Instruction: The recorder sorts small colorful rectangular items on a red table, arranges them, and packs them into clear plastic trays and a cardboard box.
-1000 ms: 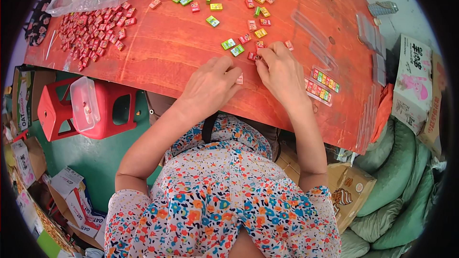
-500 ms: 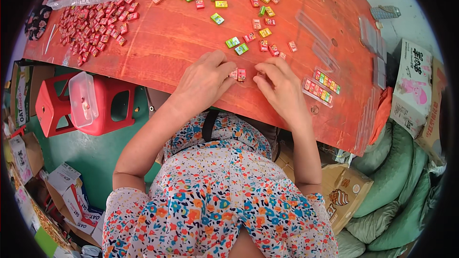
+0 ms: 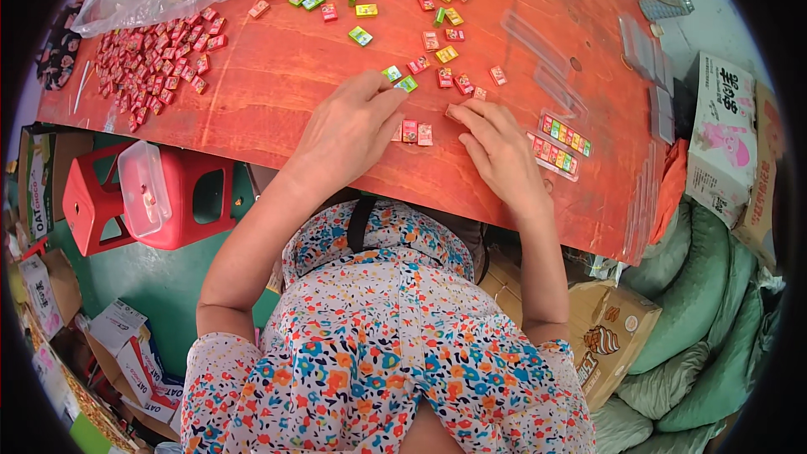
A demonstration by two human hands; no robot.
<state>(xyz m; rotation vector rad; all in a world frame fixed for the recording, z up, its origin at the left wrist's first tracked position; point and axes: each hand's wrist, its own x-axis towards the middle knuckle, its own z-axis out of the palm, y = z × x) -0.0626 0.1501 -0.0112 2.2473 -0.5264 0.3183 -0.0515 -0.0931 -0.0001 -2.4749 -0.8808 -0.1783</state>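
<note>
Red candy pile (image 3: 155, 55) far left on orange counter (image 3: 277, 92). Left hand (image 3: 353, 130) flat, fingers loosely spread, gripping nothing, tips by green candies (image 3: 400, 79). Two red candies (image 3: 417, 132) lie between hands. Right hand (image 3: 498, 151) fingers curled, touching counter; filled clear sleeve (image 3: 561, 145) just right.

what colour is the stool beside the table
Red. The plastic stool shows clearly at the left of the head view.

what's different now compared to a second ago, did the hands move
The left hand and right hand drew apart, uncovering a short row of red candies on the orange table between them. Neither hand visibly holds a candy. The red heap and filled sleeves stayed put.
</note>
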